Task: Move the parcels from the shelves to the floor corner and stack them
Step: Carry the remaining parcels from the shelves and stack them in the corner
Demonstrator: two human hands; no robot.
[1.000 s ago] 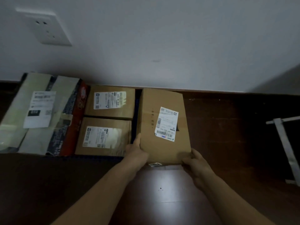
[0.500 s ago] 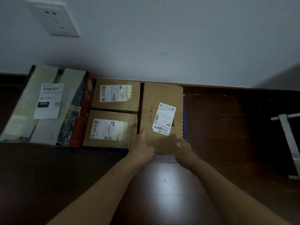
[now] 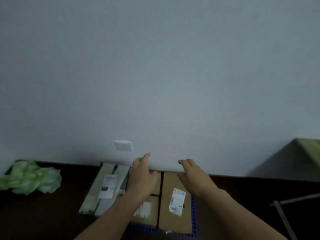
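Fingers (image 3: 145, 157) hung loosely apart on left hand (image 3: 141, 179) and right hand (image 3: 194, 179), both empty. Labelled parcel (image 3: 174, 203) lay beneath right fingers, tight beside smaller boxes (image 3: 153, 205), likely as stacking base.

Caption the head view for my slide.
Open left hand and right hand above cardboard parcels lined up on the floor by the wall.

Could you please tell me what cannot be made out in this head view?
Head view:
1. Label on the tall parcel: print blurred, too small.
2. Small parcels: mostly hidden by the left hand and forearm.
3. Metal frame: cut off by the right edge.
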